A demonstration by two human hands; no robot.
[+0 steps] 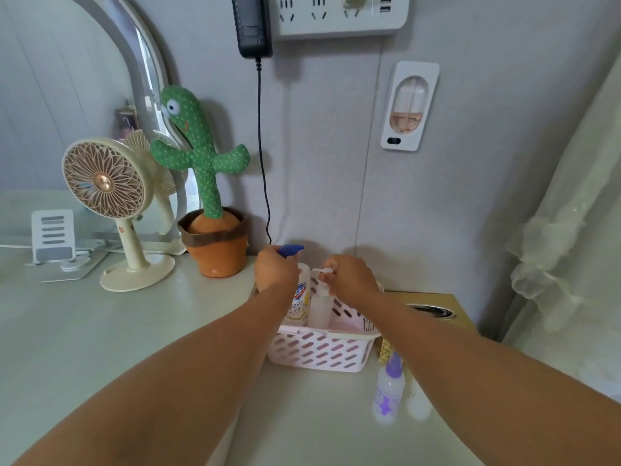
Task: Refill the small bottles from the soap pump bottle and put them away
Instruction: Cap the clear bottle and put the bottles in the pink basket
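soap pump bottle (321, 307) in pink basket (322, 335), right fingers (332, 264) pinching its pump, left fingers (268, 257) gripping blue-topped bottle (300, 294), label blurred

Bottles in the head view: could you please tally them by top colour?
Blue top: 1, the soap bottle
White pump top: 1, the clear bottle
Purple top: 1, the small bottle
Total: 3, leaving out the pale blurred shape beside the small bottle, too unclear to call.
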